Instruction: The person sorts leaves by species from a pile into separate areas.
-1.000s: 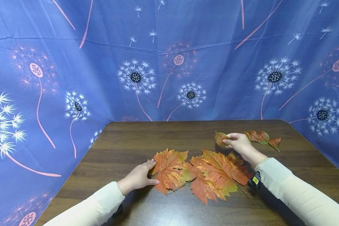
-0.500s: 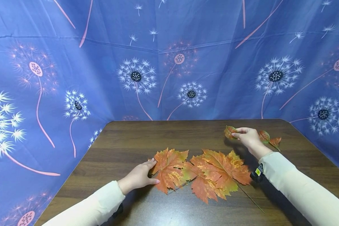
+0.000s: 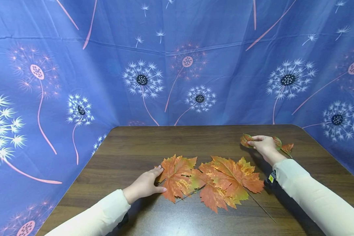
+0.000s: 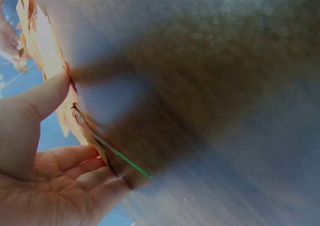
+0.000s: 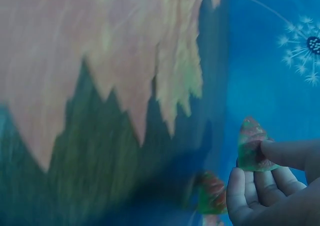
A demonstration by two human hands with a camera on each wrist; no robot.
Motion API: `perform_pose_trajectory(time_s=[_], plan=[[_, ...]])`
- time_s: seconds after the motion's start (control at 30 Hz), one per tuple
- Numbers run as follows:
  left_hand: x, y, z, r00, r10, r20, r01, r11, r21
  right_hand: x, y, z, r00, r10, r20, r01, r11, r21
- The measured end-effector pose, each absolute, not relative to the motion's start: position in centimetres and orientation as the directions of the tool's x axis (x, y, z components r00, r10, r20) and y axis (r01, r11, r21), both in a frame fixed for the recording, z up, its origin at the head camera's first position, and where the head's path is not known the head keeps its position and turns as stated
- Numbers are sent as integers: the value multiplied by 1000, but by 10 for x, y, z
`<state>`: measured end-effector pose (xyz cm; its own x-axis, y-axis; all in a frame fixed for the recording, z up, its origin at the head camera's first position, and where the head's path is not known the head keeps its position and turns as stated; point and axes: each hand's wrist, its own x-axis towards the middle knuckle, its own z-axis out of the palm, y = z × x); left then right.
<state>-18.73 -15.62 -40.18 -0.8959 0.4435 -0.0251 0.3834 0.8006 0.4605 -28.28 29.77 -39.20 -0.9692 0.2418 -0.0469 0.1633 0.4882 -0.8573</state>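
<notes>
Beyond the big leaves (image 3: pixel 233 178), my right hand (image 3: pixel 265 145) pinches a small leaf (image 3: pixel 245 140), seemingly not yet laid down; other small leaves (image 3: pixel 287 148) already lie past their right end; my left hand (image 3: pixel 144 185), relaxed, touches their left edge.

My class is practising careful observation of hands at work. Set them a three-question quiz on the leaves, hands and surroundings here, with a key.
1. Multiple choice: What does the right hand pinch?
A) nothing
B) a small orange-green leaf
C) a white paper card

2. True or false: The left hand touches the leftmost large orange maple-shaped leaf.

3. Fill in the blank: The blue fabric backdrop behind the brown wood-grain table is printed with pink and white ____.

Key: 1. B. 2. True. 3. Dandelions.
</notes>
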Motion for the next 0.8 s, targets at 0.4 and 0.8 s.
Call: perform_pose_trajectory(time_s=[0.4,0.8], plan=[[-189,-156,-403,-894,447,-30,385,801,458,-292,316,-398,-966,240,-96,206,493,-845],[-188,-156,-402,-895,444,-40,376,800,467,-290,324,-405,-953,278,-122,251,496,-832]])
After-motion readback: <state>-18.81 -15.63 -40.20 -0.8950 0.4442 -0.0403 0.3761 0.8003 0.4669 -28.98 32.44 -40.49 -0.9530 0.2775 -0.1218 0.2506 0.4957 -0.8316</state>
